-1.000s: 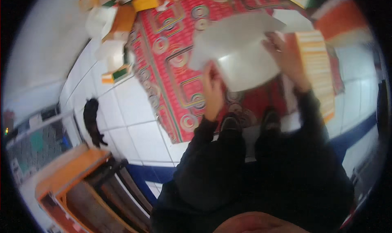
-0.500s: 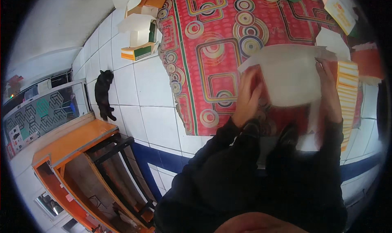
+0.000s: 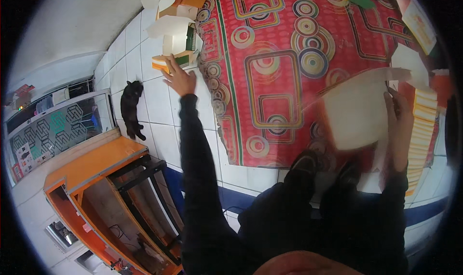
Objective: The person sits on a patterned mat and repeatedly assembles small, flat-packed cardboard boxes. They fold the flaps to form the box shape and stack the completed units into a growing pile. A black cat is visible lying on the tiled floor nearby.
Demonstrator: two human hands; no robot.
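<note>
My left hand (image 3: 181,80) is stretched out to the far left, its fingers spread at the near edge of an open cardboard box (image 3: 176,44) with an orange and green outside. Whether the fingertips touch that box, I cannot tell. On the right, my right hand (image 3: 400,112) grips the edge of another cardboard box (image 3: 348,118), whose pale inside faces up. That box is tilted over the red mat and slightly blurred. Something small and dark shows by the right fingertips, too unclear to name.
A patterned red mat (image 3: 274,99) covers the tiled floor (image 3: 164,103). A stack of folded yellow and white cartons (image 3: 424,125) stands at the right. More open boxes (image 3: 417,21) line the far side. A black cat (image 3: 131,108) lies left, near an orange wooden cabinet (image 3: 99,161).
My left hand has let go of the pale box and swung far left to the open box there. My right hand still holds the pale box, now tilted lower on its left side.
</note>
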